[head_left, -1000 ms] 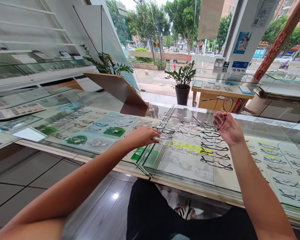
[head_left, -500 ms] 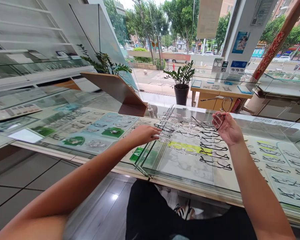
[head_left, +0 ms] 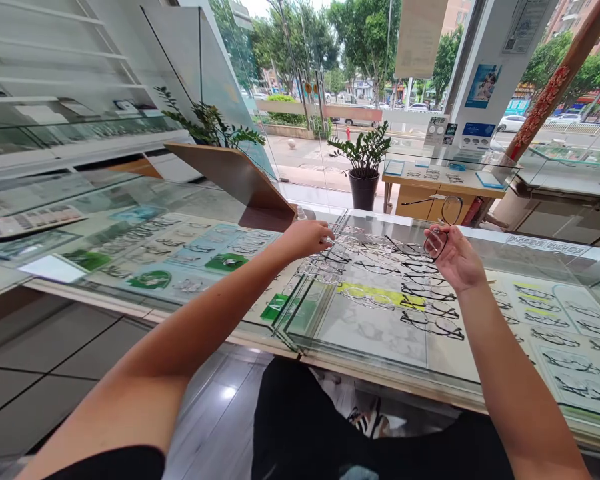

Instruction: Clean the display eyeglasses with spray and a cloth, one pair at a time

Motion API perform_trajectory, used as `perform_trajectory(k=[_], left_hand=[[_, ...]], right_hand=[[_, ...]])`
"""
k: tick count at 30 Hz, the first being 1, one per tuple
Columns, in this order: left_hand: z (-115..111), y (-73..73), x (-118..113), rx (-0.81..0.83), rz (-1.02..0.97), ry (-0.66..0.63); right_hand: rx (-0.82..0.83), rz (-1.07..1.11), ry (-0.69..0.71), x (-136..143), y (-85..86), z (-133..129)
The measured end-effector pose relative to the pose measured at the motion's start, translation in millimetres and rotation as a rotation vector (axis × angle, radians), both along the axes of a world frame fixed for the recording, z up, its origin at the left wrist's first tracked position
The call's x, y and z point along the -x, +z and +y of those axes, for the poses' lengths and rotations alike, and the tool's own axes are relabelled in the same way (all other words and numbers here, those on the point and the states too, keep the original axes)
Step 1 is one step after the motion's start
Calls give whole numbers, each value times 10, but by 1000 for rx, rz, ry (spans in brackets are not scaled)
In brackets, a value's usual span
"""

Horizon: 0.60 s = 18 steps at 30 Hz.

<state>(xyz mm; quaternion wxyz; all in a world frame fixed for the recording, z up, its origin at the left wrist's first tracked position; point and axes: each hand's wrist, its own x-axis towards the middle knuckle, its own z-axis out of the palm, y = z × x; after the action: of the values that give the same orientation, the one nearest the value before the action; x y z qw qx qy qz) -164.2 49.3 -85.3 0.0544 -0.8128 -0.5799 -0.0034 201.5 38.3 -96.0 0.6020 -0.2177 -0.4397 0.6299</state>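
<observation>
In my raised right hand (head_left: 457, 260) is a pair of eyeglasses (head_left: 451, 210) with a thin dark frame. One lens stands upright above the fingers, and a temple arm points left. My left hand (head_left: 307, 239) is over the far left of the glass counter, its fingers curled down beside the farthest clear-framed glasses (head_left: 347, 233). Whatever is between those fingers is hidden. Just behind that hand shows the top of a small spray bottle (head_left: 301, 213). Below my right hand runs a column of black-framed glasses (head_left: 430, 308); clear and thin-framed glasses (head_left: 365, 297) lie left of it.
The glass display counter (head_left: 370, 347) runs across in front of me, with more glasses inside. A tilted brown board (head_left: 230, 173) stands at the back left. Beyond the counter are a potted plant (head_left: 364, 187) and a wooden display table (head_left: 420, 190).
My left hand has moved away from me and slightly right, from above the clear glasses to in front of the spray bottle, its fingers more curled. My right hand and its eyeglasses have stayed nearly still.
</observation>
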Motion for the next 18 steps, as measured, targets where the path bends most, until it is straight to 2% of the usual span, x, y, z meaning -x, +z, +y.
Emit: perform_trajectory(k=[3,6,18], left_hand=[[241,-86,-173,46,24,-34],[355,-185,-246,76,53,-52],[512,-308,-80,79,107,9]], right_hand=[[-9,-7,5,-1,2,1],[-19,11,27,-3,5,-2],[-37,53,64,25,38,-22]])
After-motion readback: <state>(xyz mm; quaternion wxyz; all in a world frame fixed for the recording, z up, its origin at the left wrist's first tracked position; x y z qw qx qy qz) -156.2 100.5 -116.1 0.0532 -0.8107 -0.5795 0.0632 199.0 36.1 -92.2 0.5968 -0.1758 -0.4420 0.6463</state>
